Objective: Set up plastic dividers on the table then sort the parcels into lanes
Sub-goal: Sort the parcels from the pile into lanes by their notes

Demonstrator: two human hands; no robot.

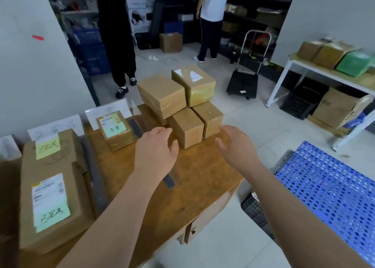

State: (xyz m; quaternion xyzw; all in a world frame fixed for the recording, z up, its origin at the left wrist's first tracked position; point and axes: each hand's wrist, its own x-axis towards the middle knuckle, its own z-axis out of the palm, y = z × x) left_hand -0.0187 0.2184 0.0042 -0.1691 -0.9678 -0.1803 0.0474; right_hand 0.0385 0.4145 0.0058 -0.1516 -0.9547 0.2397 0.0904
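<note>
Several brown parcels are stacked at the far right end of the wooden table: two on top and two below, the nearer one between my hands. My left hand hovers open just left of it, my right hand open just right of it; neither touches it. Clear plastic dividers with dark bases split the table into lanes. A small parcel with a green note lies in the middle lane, a large flat parcel in the left lane.
Paper lane signs stand along the wall edge. A blue perforated crate sits to my right. Two people stand by shelves beyond. A folding trolley and a side table with boxes are at right.
</note>
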